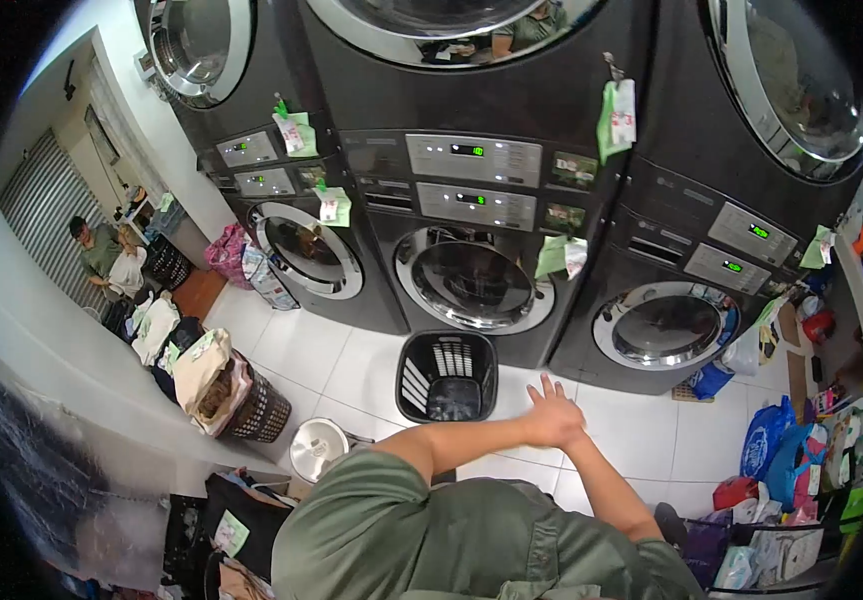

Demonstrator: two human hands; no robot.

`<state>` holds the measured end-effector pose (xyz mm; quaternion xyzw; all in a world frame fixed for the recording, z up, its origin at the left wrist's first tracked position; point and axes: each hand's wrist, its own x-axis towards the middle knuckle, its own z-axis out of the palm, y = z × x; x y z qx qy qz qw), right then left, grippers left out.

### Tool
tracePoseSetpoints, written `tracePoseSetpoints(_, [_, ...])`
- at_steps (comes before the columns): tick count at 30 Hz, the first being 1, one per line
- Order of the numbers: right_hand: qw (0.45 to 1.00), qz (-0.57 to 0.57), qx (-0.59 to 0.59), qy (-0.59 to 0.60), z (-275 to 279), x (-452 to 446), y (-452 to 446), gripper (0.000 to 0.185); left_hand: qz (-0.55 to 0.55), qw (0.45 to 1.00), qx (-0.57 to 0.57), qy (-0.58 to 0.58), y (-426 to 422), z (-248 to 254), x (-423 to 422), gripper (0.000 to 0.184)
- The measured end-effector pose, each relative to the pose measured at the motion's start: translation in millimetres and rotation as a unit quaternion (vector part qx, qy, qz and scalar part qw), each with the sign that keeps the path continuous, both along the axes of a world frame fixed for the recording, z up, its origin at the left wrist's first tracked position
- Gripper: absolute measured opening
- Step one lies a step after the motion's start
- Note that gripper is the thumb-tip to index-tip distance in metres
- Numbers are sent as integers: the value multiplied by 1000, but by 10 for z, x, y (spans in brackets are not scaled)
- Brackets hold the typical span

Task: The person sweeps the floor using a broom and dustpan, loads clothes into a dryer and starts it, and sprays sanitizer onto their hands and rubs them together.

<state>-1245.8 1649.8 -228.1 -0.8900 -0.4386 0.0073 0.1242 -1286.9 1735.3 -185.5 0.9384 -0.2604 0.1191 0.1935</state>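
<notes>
My hands meet in front of me at the middle of the view. My right hand point(555, 400) has its fingers spread and pointing toward the machines, with nothing seen in them. My left hand point(539, 430) crosses it at the wrist or palm; its fingers are hidden in the overlap. Nearest to both is a black plastic laundry basket point(407, 388) on the white tile floor, apart from my hands. Behind the basket stands a dark front-loading machine with its round glass door point(471, 280) closed.
More stacked machines point(666, 325) stand on both sides, with paper tags clipped on. At left are a full laundry basket point(263, 410) and a round metal-topped bin point(318, 448). Bags point(769, 438) crowd the right side. Another person point(101, 250) handles cloth at far left.
</notes>
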Motion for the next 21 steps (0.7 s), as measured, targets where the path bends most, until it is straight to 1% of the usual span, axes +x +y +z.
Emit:
tracePoseSetpoints(1, [1000,0,-1,1,147,-34,187,49,19,969,-179,168,469,-557,254,30])
tracePoseSetpoints(2, [994,-32,76,77,380,-190,368,43,94,985,-137,46,999,-648,260,29])
tracePoseSetpoints(3, [974,-64,157,150,617,-322,609,38,238,954,-47,176,1282,-405,122,31])
tracePoseSetpoints(4, [973,-65,158,157,850,-483,896,38,369,879,47,299,1438,-206,-48,33])
tracePoseSetpoints(5, [960,29,243,134,1083,-668,1192,38,304,926,62,214,1537,-268,-165,37])
tracePoseSetpoints(6, [931,123,327,104,1194,-798,1433,40,255,947,72,180,1575,-310,-122,42])
tracePoseSetpoints(7, [930,124,330,105,1141,-888,1630,40,206,964,84,144,1601,-250,-103,48])
tracePoseSetpoints(8, [946,164,262,96,1026,-966,1799,40,158,979,88,90,1577,-196,-94,57])
tracePoseSetpoints(9, [956,203,194,89,913,-1046,1934,41,88,992,77,41,1597,16,-140,60])
tracePoseSetpoints(10, [978,128,161,-39,874,-832,1920,39,16,998,66,-9,1654,170,-185,63])
tracePoseSetpoints(11, [980,43,115,-154,826,-617,1907,37,14,998,66,-9,1776,194,-247,63])
tracePoseSetpoints(13, [954,29,249,-164,611,-261,1720,33,1,985,143,96,2036,262,-405,65])
tracePoseSetpoints(14, [982,-51,148,-106,501,-77,1629,36,-1,985,145,96,2016,386,-456,65])
tracePoseSetpoints(15, [949,-100,221,201,195,212,1483,41,43,997,46,40,1935,621,-525,64])
tracePoseSetpoints(16, [819,-135,272,487,-68,441,1466,47,88,995,-53,-19,1869,845,-574,63])
tracePoseSetpoints(17, [820,-132,273,486,-207,344,1580,47,56,976,-190,-87,1796,979,-599,59])
tracePoseSetpoints(18, [604,-60,431,668,-362,113,1714,53,25,977,-171,-123,1763,1034,-654,52])
tracePoseSetpoints(19, [478,-38,382,790,125,-106,1908,57,-45,986,-90,-135,1775,830,-677,48])
tracePoseSetpoints(20, [352,-43,309,882,669,-347,2109,63,-113,983,-11,-143,1810,531,-690,44])
tracePoseSetpoints(21, [325,146,267,896,303,-371,2292,62,-103,983,-15,-148,1930,300,-699,44])
